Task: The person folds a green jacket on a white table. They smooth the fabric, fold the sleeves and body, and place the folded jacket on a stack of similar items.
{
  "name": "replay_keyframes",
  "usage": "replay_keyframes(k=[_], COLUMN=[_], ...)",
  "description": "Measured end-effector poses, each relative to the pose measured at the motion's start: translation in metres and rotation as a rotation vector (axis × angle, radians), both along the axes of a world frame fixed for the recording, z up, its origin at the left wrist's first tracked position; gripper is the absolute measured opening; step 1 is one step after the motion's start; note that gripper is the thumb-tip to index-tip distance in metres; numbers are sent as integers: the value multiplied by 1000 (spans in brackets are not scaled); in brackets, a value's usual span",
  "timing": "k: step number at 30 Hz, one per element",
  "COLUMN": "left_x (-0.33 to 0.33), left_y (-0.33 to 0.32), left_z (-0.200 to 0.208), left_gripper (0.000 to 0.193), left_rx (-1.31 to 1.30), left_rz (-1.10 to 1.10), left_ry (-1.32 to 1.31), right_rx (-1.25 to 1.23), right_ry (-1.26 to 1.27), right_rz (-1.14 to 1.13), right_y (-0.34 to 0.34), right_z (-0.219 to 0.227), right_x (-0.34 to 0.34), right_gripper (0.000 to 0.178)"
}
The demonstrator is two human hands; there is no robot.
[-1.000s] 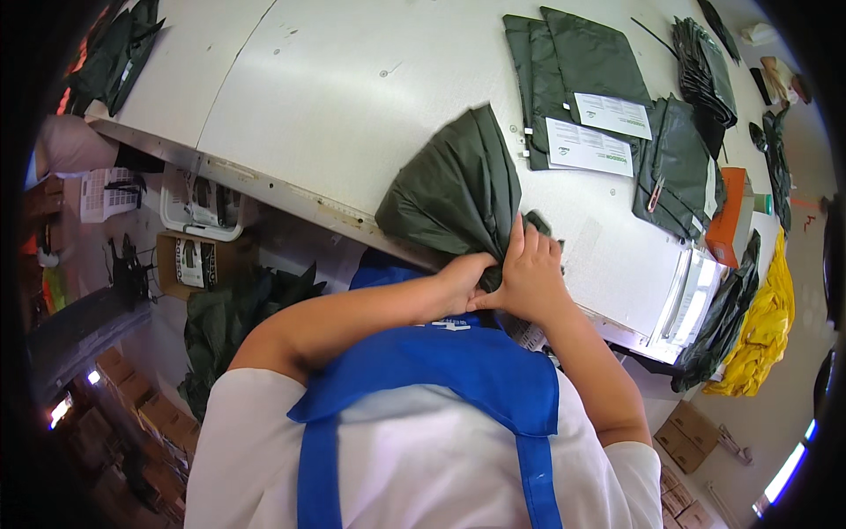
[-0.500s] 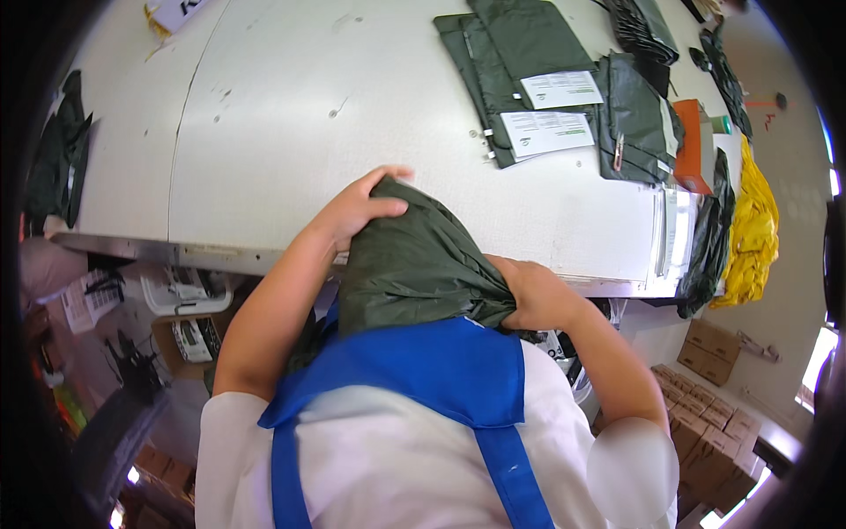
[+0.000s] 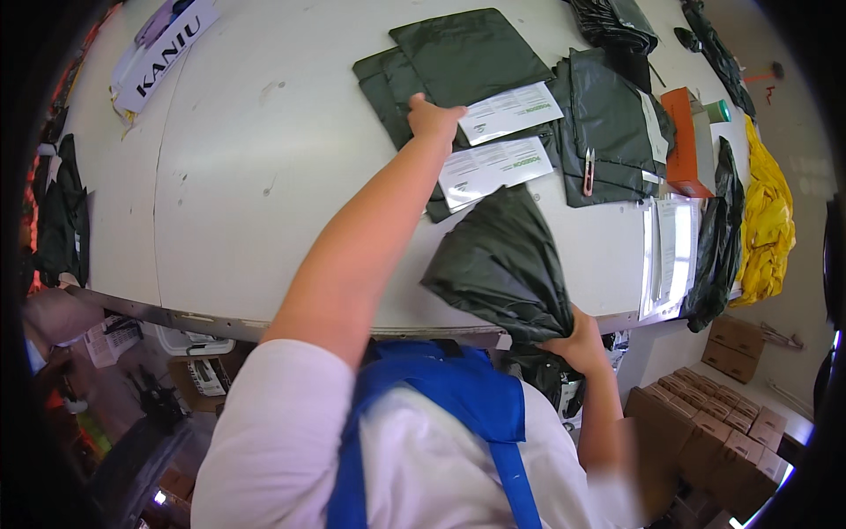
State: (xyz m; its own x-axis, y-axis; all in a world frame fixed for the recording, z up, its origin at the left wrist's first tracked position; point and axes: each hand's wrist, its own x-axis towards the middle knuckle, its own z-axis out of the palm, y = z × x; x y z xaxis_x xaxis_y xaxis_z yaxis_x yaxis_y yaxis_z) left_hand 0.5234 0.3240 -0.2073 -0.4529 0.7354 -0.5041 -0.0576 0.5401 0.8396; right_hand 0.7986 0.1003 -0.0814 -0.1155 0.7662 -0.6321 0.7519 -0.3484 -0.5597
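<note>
My right hand [image 3: 577,342] is closed round the gathered end of a dark green fabric bundle [image 3: 507,260]. The bundle fans out over the table's near edge. My left arm stretches forward across the white table [image 3: 264,220]. My left hand [image 3: 434,122] rests on a stack of flat, folded dark green fabric pieces [image 3: 471,57], its thumb and fingers apart. Beside the thumb lies a white printed leaflet [image 3: 511,113]; a second leaflet [image 3: 498,172] lies nearer to me. Part of the stack is hidden under my hand and forearm.
Right of the stack are more folded green pieces [image 3: 608,123], with small thread snips [image 3: 589,172] on them. Beyond stand an orange box [image 3: 687,141] and a green tape roll [image 3: 718,112]. Yellow fabric [image 3: 767,212] hangs at the right edge. Cartons [image 3: 714,423] are stacked lower right.
My left hand has let go of the green bundle and moved forward to the stack. My right hand, still gripping the bundle, has shifted right with it.
</note>
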Motion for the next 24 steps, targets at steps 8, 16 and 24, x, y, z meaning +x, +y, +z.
replay_keyframes(k=[8,16,24], left_x=[29,-85,-114], left_y=[60,-145,-320], left_z=[-18,24,7], left_gripper=[68,50,65], left_rx=[63,76,-108], left_rz=[13,-204,-233], left_ry=[240,-19,563], right_rx=[-84,-138,-535], right_ry=[347,654,999], right_rz=[-325,-313,-352], right_y=[25,71,78], right_z=[-32,-38,-126], right_x=[72,85,-70], right_gripper=[50,69,61])
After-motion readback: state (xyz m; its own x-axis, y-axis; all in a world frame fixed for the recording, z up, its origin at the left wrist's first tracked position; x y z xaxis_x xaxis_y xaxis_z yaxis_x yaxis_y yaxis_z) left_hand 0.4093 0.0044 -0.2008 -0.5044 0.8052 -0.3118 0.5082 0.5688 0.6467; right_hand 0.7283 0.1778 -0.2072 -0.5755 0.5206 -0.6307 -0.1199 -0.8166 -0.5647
